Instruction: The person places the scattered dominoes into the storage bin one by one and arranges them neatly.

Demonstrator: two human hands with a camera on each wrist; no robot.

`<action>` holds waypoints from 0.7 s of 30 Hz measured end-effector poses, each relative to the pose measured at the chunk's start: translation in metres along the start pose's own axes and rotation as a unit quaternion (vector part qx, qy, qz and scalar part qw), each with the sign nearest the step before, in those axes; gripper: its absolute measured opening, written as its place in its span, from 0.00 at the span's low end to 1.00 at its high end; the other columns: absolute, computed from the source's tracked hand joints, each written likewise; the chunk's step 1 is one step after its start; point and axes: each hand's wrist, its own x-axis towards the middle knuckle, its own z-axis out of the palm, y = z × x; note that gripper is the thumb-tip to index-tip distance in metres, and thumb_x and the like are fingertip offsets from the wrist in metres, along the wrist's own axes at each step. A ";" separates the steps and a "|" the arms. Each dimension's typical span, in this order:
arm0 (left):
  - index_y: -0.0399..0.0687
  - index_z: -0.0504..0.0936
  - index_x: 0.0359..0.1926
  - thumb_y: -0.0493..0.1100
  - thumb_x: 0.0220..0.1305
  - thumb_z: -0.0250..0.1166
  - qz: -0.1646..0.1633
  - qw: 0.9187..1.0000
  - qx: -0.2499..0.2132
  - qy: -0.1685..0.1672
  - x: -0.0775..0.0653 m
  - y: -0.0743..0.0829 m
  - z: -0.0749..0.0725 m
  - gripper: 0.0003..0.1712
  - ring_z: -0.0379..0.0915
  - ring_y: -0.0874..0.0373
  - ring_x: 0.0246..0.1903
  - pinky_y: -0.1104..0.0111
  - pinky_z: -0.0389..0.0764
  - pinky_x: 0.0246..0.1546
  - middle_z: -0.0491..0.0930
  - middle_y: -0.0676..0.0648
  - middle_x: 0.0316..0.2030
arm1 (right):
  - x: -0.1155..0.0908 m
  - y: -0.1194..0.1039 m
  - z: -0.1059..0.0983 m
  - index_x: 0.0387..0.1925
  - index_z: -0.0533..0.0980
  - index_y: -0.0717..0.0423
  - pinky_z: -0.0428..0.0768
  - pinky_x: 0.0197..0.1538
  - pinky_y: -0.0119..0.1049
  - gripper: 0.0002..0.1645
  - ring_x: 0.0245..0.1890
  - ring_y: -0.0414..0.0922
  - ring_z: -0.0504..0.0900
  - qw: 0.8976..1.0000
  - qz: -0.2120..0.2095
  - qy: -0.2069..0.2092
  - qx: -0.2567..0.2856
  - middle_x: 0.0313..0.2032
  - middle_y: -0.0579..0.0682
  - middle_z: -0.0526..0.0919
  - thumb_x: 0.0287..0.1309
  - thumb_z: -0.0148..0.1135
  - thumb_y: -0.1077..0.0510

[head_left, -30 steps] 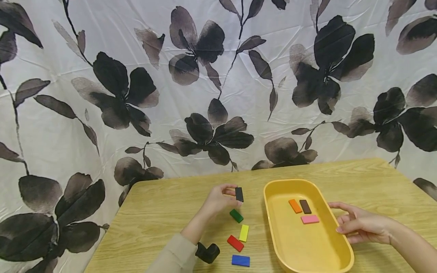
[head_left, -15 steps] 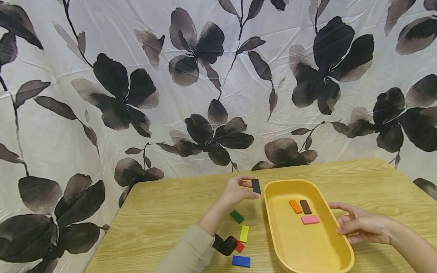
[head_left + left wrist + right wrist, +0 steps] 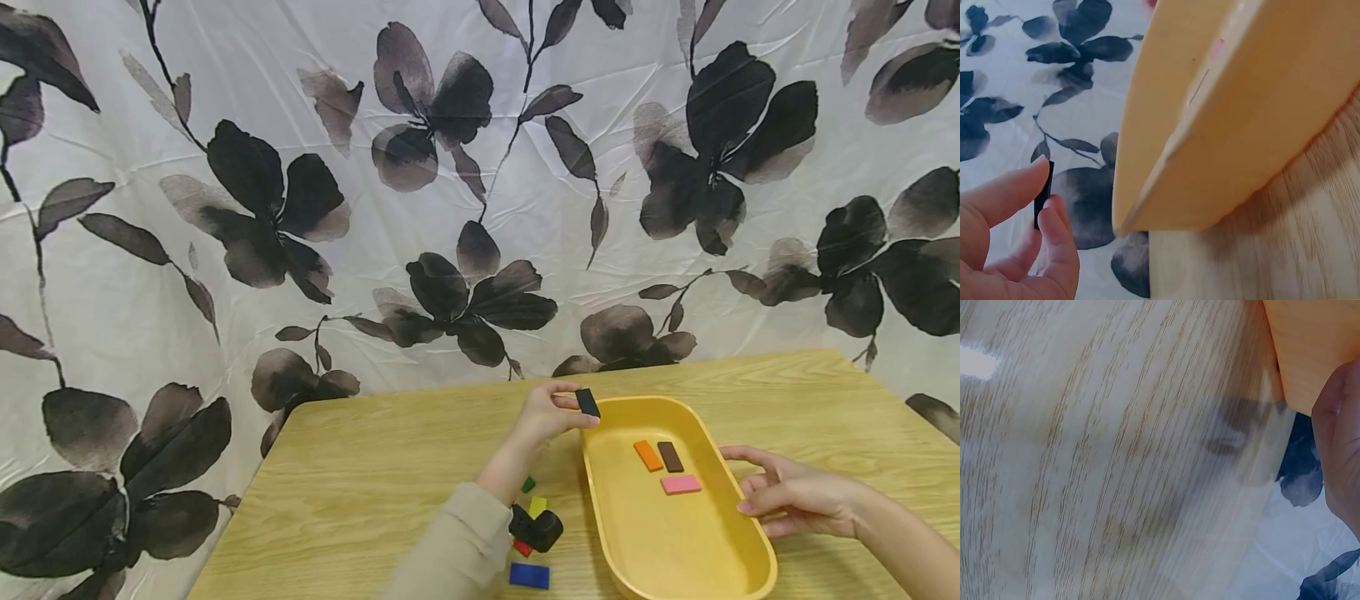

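My left hand pinches a small flat black block between thumb and fingers, at the far left corner of the yellow tray. In the left wrist view the black block appears edge-on, beside the tray's outer wall and apart from it. At the tray's right side my right hand holds the rim, thumb at the edge and fingers along the outside. Inside the tray lie an orange block, a dark brown block and a pink block.
Left of the tray, a blue block lies on the wooden table. Green, yellow and red blocks are partly hidden by the left arm and its black wrist camera. A floral cloth hangs behind.
My left hand has moved right with the black block, from above the green block to the tray's far left corner. The right hand and tray stay in place.
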 end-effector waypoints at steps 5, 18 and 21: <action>0.37 0.76 0.51 0.26 0.43 0.72 0.000 1.000 -0.006 0.009 0.006 -0.002 0.008 0.30 0.74 0.56 0.32 0.68 0.79 0.36 0.76 0.43 0.34 | 0.002 0.000 0.001 0.60 0.56 0.42 0.80 0.43 0.39 0.30 0.37 0.44 0.81 1.000 0.002 0.002 0.002 0.38 0.52 0.76 0.61 0.49 0.70; 0.39 0.79 0.47 0.25 0.40 0.73 0.000 1.000 -0.006 0.026 0.011 0.000 0.035 0.28 0.74 0.59 0.28 0.69 0.79 0.33 0.77 0.46 0.29 | 0.002 0.000 0.002 0.60 0.57 0.42 0.79 0.43 0.40 0.31 0.37 0.45 0.81 1.000 -0.001 -0.002 0.002 0.38 0.52 0.76 0.61 0.48 0.70; 0.40 0.79 0.46 0.24 0.40 0.73 -0.004 0.999 -0.018 0.028 0.010 0.001 0.043 0.27 0.75 0.58 0.28 0.66 0.80 0.35 0.77 0.46 0.29 | 0.003 0.000 0.001 0.58 0.58 0.40 0.79 0.43 0.40 0.30 0.38 0.45 0.81 1.000 -0.003 -0.009 0.007 0.38 0.52 0.76 0.61 0.47 0.71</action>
